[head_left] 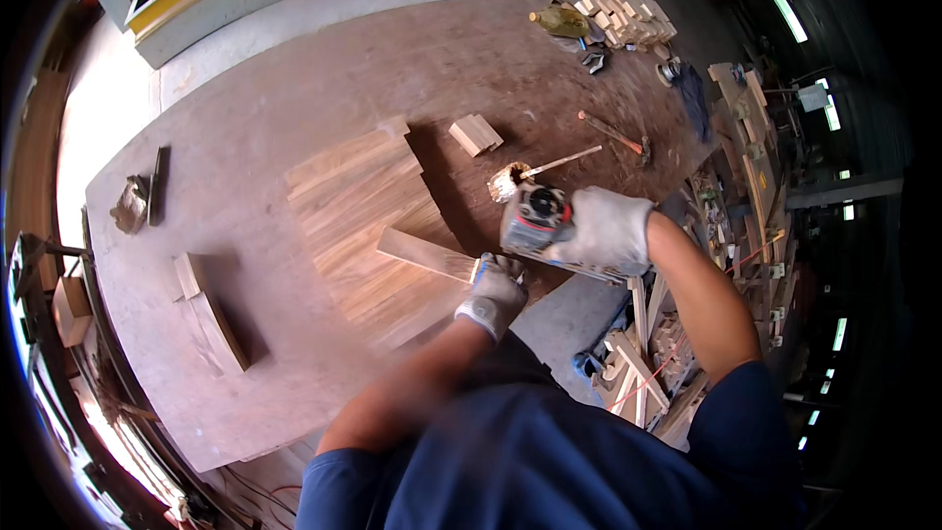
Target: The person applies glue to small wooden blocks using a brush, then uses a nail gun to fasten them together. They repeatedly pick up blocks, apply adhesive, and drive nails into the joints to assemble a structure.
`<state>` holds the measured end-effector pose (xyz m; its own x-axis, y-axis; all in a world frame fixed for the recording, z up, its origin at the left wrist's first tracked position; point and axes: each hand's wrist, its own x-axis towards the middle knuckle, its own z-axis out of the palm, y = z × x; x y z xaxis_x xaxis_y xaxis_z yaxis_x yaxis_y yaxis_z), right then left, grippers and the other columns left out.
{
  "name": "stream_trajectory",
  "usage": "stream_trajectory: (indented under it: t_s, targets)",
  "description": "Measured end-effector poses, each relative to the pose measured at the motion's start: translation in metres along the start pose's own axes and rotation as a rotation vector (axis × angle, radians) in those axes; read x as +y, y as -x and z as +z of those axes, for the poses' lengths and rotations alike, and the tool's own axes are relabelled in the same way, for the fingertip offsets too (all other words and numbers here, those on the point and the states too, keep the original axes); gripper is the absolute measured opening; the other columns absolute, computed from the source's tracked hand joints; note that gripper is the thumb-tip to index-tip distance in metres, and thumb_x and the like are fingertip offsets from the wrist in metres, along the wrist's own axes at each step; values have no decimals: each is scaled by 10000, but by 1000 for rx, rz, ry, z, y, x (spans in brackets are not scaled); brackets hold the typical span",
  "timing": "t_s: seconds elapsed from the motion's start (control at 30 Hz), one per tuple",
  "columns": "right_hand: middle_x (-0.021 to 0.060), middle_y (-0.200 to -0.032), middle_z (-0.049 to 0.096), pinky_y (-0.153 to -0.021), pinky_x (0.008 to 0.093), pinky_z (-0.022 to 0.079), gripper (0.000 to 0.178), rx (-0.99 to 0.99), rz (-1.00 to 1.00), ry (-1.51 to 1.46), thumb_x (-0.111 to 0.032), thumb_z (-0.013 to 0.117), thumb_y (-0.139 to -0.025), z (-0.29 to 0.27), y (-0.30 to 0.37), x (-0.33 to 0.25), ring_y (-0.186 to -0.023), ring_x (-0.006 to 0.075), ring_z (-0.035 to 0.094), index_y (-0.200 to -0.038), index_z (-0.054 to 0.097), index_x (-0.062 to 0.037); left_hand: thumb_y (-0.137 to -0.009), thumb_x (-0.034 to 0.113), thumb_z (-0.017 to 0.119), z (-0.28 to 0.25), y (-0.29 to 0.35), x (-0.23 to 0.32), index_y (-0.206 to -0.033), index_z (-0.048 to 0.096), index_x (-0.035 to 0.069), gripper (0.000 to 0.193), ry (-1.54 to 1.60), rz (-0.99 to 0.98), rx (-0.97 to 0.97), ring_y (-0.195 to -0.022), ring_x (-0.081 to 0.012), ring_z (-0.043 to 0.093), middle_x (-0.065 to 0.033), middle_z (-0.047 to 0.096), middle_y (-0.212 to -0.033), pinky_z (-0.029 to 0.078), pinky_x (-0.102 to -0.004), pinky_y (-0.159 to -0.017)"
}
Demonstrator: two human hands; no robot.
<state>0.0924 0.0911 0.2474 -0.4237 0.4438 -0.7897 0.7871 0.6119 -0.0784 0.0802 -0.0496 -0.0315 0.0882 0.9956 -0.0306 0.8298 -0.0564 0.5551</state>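
My left hand [498,292], in a pale work glove, is closed round the near end of a short wooden board [424,251]. That board lies at a slant over a panel of brown wood strips [358,198] with stepped ends. In my gloved right hand [610,228] is a handheld power tool [535,218] with a grey body, a round black part and a red ring; its exact kind is hard to make out. The tool is just right of the board's end. Beyond it stands a stained pot [505,184] with a stick [567,161] across it.
Small wood blocks [476,134] and a hammer [620,134] lie farther back on the large brown tabletop [265,108]. More wood pieces [211,309] sit at left. A pile of blocks [628,18] is at the far right; offcuts [638,378] fill the space beside my right arm.
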Motion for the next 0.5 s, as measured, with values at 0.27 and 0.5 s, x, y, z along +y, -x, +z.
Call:
stream_trajectory:
  t_s: [0.27, 0.5]
  targets:
    - [264, -1088, 768, -966, 464, 574, 539, 151, 258, 17, -458, 805, -822, 74, -15, 178, -1065, 407, 746, -1101, 792, 3, -963, 234, 614, -68, 9, -25, -1223, 684, 111, 296, -209, 27, -78, -1102, -353, 639, -139, 682, -1137, 561, -476, -881]
    - [267, -1199, 734, -965, 527, 570, 504, 479, 358, -52, -331, 766, -888, 118, -121, 279, -1128, 428, 713, -1278, 645, -36, -869, 301, 796, -96, -2, -14, -1391, 601, 94, 594, -113, -480, 47, -1058, -422, 671, -222, 674, -1129, 575, -546, -862]
